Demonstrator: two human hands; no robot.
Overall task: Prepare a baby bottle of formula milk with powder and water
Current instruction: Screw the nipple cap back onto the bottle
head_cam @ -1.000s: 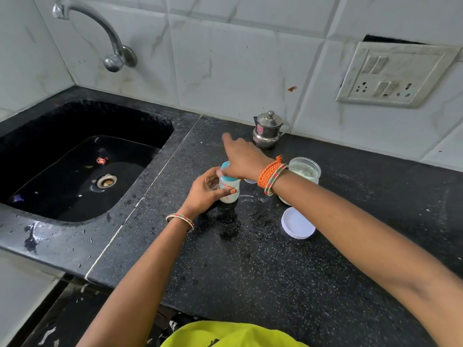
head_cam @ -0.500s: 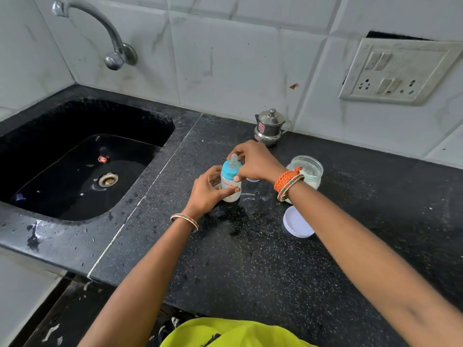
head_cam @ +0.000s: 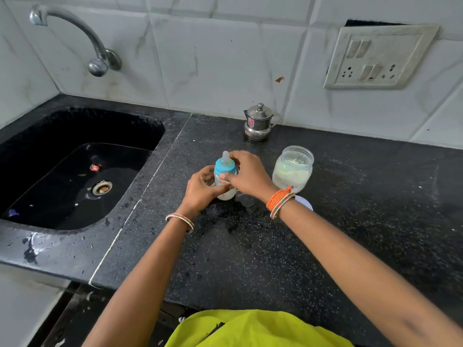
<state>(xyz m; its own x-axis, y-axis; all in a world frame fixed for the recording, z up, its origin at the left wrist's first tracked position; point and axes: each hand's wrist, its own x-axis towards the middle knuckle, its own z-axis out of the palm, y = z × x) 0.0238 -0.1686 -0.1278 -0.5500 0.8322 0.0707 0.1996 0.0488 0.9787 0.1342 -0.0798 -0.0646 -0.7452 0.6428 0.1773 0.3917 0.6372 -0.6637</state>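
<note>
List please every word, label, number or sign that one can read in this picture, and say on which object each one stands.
No text can be read here.
Steel pot: a pink sticker, print too blurred to read.
Baby bottle: red markings on its body, partly hidden by the left hand and right hand, too small to read.
Powder jar: no label visible.
Switchboard: switches and sockets only, no legible marks.

The bottle (head_cam: 224,180) stands on the counter (head_cam: 263,259) between the left hand (head_cam: 200,189) and right hand (head_cam: 248,175), which both hold it. The jar (head_cam: 292,169) stands just right of it, the lid (head_cam: 304,204) lies in front of the jar, and the pot (head_cam: 258,122) stands behind by the wall. The sink (head_cam: 67,176) lies left of the counter, under the tap (head_cam: 75,33).
</note>
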